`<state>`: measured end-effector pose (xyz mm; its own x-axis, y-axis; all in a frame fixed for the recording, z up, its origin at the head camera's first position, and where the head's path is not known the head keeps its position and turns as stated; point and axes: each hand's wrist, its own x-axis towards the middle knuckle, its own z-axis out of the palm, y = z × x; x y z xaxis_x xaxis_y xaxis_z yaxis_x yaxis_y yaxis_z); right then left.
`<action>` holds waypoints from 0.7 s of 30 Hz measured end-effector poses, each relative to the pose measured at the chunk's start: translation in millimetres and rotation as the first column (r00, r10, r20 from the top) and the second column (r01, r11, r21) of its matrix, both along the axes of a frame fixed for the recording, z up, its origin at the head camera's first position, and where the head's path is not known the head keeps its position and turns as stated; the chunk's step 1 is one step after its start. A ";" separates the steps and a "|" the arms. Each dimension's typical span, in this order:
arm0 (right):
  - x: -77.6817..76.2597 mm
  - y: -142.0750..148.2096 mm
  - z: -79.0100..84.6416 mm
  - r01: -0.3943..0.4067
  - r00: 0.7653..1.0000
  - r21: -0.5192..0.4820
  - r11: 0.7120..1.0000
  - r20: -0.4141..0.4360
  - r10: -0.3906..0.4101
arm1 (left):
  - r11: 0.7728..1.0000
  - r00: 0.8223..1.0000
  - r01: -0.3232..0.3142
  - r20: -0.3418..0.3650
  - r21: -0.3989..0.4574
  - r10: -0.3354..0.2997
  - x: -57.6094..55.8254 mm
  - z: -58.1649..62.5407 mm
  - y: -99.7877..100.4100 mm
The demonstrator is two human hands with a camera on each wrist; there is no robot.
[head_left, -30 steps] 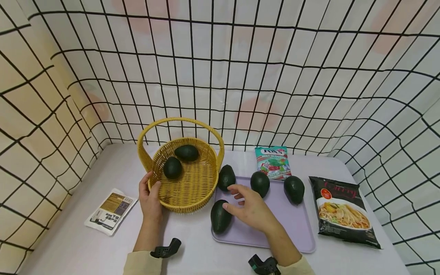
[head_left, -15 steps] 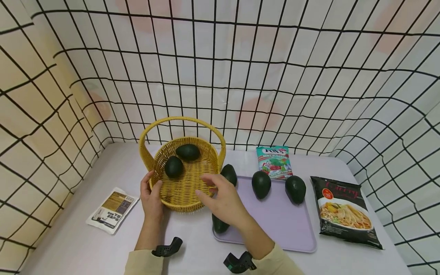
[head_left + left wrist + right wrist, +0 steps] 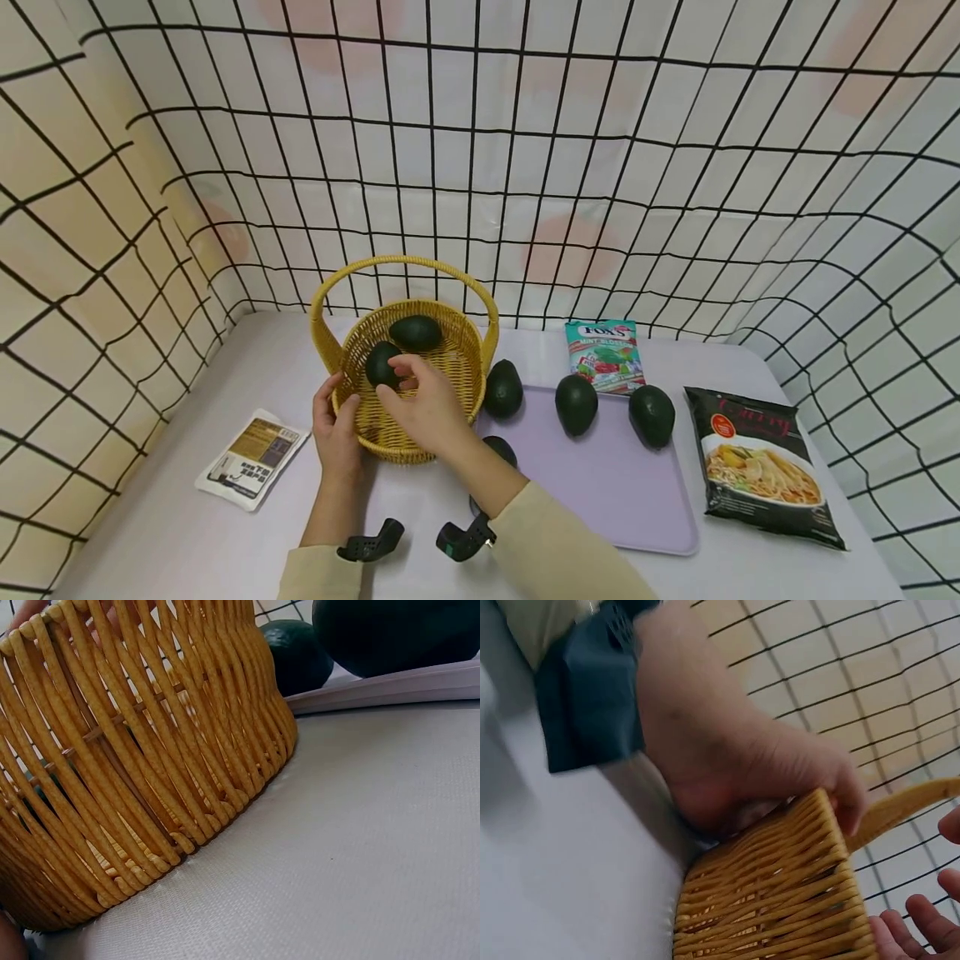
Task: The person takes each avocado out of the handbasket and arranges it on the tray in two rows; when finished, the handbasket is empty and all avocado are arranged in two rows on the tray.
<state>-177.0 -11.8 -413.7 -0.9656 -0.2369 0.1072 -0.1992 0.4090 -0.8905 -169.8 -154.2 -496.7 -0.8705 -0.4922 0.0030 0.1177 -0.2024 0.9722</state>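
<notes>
My left hand (image 3: 337,437) grips the near left rim of a yellow wicker basket (image 3: 408,450) with a tall looped handle. Its thumb lies over the rim; the fingers are against the outer side. Two dark green avocados lie in the basket, one at the back (image 3: 416,332) and one at the left (image 3: 381,363). Over the basket reaches my right hand (image 3: 427,408), thumb and fingers apart, fingertips right at the left avocado and overlapping it in the head view. In the right wrist view, the basket's woven wall (image 3: 772,900) shows between the left hand and the right fingers (image 3: 930,922).
A lilac tray (image 3: 607,500) right of the basket bears several avocados, one (image 3: 498,450) partly behind my right forearm. Behind it lies a candy bag (image 3: 603,354). A black noodle packet (image 3: 761,467) is at the right, a white-and-brown pouch (image 3: 252,458) at the left.
My right hand has moved left from above the tray's near avocado, across the basket rim, to the left avocado inside. My left hand stays on the rim.
</notes>
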 end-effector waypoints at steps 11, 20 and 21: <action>-39.9 -16.5 -12.5 0.073 0.997 0.121 0.990 0.012 -0.075 | 1.000 1.000 -0.004 -0.005 0.009 0.004 -0.4 0.4 2.3; -60.2 -23.2 -28.1 0.134 0.989 0.191 0.972 0.030 -0.142 | 1.000 1.000 -0.017 -0.006 0.015 0.018 -1.2 0.8 2.3; -62.0 -24.0 -30.4 0.138 0.988 0.198 0.970 0.033 -0.148 | 1.000 1.000 -0.019 -0.005 0.010 0.019 -1.7 1.2 2.1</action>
